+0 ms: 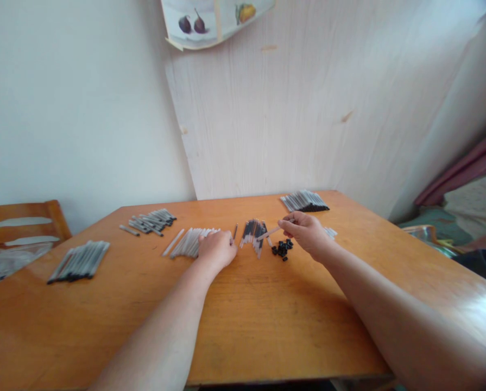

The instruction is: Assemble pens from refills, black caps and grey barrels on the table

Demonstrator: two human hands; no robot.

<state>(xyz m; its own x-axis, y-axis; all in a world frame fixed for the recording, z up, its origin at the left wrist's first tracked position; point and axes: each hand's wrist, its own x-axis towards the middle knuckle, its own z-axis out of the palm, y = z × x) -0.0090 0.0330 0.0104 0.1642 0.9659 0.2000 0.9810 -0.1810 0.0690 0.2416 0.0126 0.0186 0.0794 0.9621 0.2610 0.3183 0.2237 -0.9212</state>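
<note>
Right hand (pixel 305 233): one, fingers pinched on a slim pale tube (pixel 269 233), which points away toward the left hand and slants over the near end of a fan of dark-and-white refills (pixel 251 231). Left hand (pixel 217 248): one, fingers curled, resting at the right end of a row of white tubes (pixel 189 243) — whether it grips anything cannot be told. Just right of the left hand: one thin dark stick (pixel 235 232). Below and left of the right hand: small black caps (pixel 282 248), one heap. Beyond the right hand: pale pens with black ends (pixel 302 201), one close-laid batch. Beyond and left of the left hand: black-ended sticks (pixel 151 221), loosely piled. Well left of the left hand: grey-white pens (pixel 82 260), black ends nearest the viewer — all on one wooden table (pixel 243 326).
</note>
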